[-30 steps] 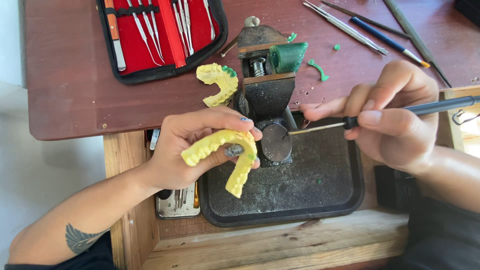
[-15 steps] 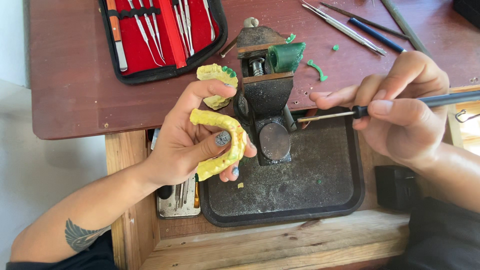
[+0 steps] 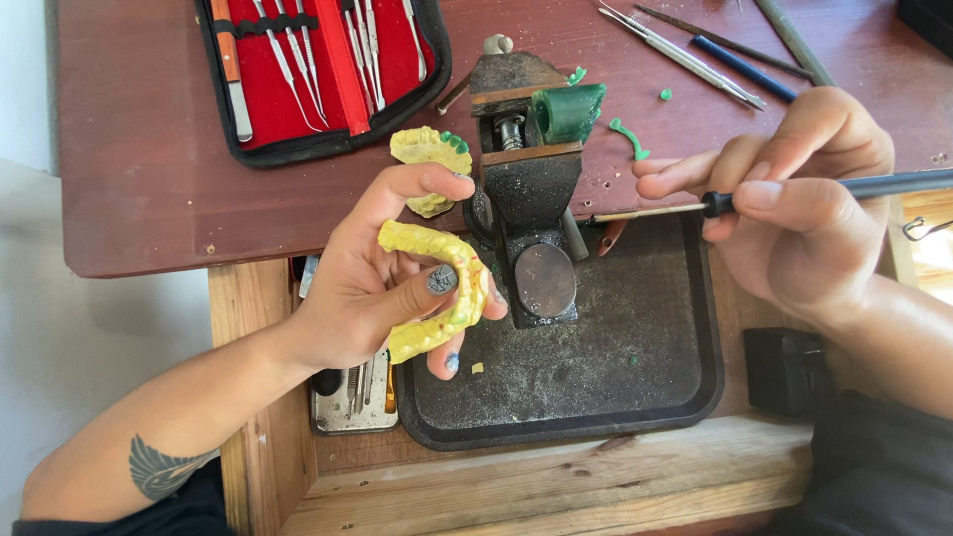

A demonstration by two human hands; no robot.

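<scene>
My left hand (image 3: pixel 372 283) grips a yellow horseshoe-shaped dental cast (image 3: pixel 447 288), thumb pressed on its arch, just left of a small black bench vise (image 3: pixel 526 199). In the vise jaws sits a green wax block (image 3: pixel 568 111). My right hand (image 3: pixel 794 213) pinches a thin dark-handled metal tool (image 3: pixel 695 206) whose tip points left toward the vise. A second yellow dental cast (image 3: pixel 425 154) with green wax on it lies on the table behind my left fingers.
A black tray (image 3: pixel 635 367) sits in an open wooden drawer (image 3: pixel 516 486). A red-lined case of metal instruments (image 3: pixel 318 60) lies at the back left. Loose tools (image 3: pixel 695 55) and green wax scraps (image 3: pixel 630 139) rest on the brown tabletop. A small black box (image 3: pixel 784 372) stands right.
My left hand has turned the yellow cast from a flat spread to an upright arch and drawn it nearer the vise. My right hand with the tool rose slightly.
</scene>
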